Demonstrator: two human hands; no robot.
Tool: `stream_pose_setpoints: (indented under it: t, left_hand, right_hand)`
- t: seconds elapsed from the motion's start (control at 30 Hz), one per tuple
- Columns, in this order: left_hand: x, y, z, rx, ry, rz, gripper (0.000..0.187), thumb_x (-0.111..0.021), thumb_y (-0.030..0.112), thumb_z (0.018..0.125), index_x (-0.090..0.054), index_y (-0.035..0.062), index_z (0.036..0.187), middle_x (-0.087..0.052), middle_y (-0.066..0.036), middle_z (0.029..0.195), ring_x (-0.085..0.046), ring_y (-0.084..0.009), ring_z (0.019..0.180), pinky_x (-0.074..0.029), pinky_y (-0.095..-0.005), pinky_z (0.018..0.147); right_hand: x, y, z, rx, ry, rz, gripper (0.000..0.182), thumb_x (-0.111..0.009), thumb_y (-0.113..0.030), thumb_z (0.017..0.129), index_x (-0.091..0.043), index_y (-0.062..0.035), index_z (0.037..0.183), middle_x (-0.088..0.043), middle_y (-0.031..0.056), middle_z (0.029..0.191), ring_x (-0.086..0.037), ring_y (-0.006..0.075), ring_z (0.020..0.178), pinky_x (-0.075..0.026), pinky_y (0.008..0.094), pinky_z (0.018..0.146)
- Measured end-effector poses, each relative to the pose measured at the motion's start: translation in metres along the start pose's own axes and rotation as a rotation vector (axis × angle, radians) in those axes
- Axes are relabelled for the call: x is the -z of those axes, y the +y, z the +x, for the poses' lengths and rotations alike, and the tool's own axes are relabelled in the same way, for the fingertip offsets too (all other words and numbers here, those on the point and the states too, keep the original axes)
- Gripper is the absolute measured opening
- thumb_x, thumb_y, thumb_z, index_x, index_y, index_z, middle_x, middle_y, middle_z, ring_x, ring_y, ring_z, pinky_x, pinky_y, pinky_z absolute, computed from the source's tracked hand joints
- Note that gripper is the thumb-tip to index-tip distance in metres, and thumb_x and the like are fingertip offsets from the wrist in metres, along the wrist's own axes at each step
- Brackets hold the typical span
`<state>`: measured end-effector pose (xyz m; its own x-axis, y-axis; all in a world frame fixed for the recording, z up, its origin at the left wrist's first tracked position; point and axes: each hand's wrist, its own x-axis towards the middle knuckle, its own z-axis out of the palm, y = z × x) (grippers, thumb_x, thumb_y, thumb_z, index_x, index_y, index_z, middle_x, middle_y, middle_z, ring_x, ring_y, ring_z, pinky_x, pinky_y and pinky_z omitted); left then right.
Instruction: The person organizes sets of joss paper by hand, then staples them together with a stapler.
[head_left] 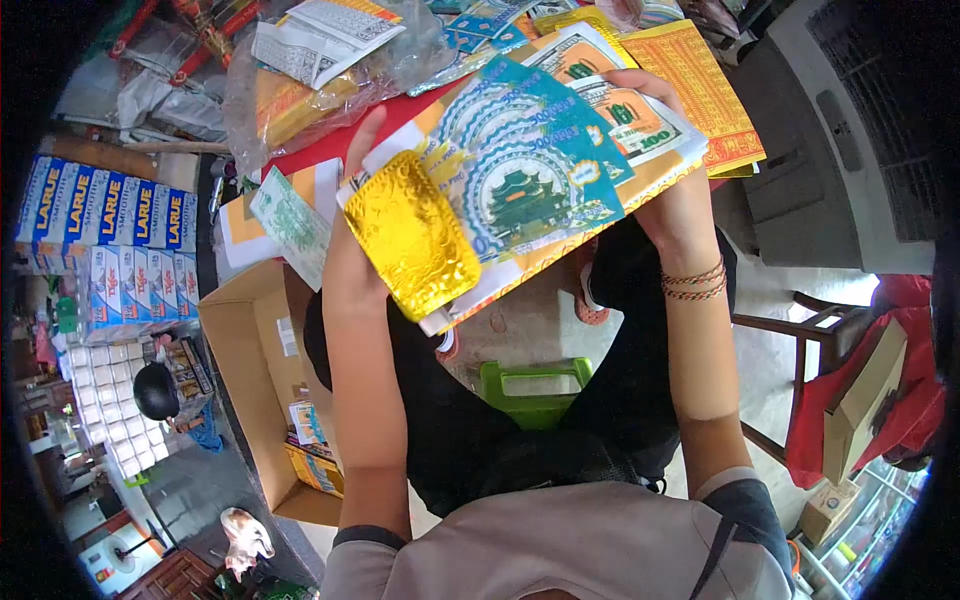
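Both hands hold a flat bundle of joss paper (575,240) tilted in front of me. Fanned across its front are blue-green paper notes (535,185) with a pagoda print, and imitation dollar notes (630,120) lie toward the right end. A shiny gold foil piece (412,235) covers the left end. My left hand (355,255) is closed on that left end, its fingers partly hidden by the foil. At the right end, my right hand (675,205) grips the bundle, with fingers showing over its top edge.
Behind the bundle, a red surface (320,150) carries plastic-wrapped paper and yellow printed sheets (695,85). An open cardboard box (250,390) stands at left, near stacked beer cartons (110,210). A green plastic stool (535,400) is between my legs; a wooden chair (820,325) stands right.
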<state>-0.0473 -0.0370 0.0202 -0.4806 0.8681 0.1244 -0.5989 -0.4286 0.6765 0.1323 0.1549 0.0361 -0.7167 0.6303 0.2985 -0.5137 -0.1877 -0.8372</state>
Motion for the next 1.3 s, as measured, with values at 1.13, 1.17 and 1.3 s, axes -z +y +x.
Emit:
stream_pose_setpoints:
  t: [1.13,1.17,1.3]
  left_hand:
    - [0.017,0.001,0.009,0.024,0.388,0.571,0.05,-0.069,-0.002,0.078,-0.044,-0.0039,0.121,-0.06,-0.012,0.11,-0.061,-0.0185,0.099,-0.051,-0.0296,0.084]
    - [0.017,0.002,0.01,0.027,0.419,0.609,0.049,-0.069,-0.002,0.078,-0.043,-0.0048,0.12,-0.06,-0.013,0.11,-0.062,-0.0187,0.098,-0.051,-0.0295,0.084]
    - [0.02,0.004,0.013,-0.018,0.486,0.762,0.052,-0.069,-0.003,0.078,-0.041,-0.0065,0.121,-0.059,-0.015,0.11,-0.061,-0.0191,0.098,-0.051,-0.0298,0.086]
  right_hand:
    - [0.012,0.019,0.005,-0.355,0.162,-0.296,0.038,-0.059,-0.013,0.089,-0.05,0.0021,0.122,-0.063,0.0096,0.104,-0.062,0.0136,0.093,-0.048,0.0262,0.082]
    - [0.012,0.02,0.005,-0.35,0.13,-0.339,0.035,-0.059,-0.013,0.089,-0.052,0.0033,0.12,-0.063,0.0082,0.103,-0.061,0.0122,0.093,-0.047,0.0249,0.082]
    - [0.011,0.029,0.009,-0.24,0.07,-0.561,0.033,-0.058,-0.012,0.087,-0.053,0.0066,0.114,-0.066,0.0103,0.097,-0.063,0.0137,0.088,-0.049,0.0267,0.078]
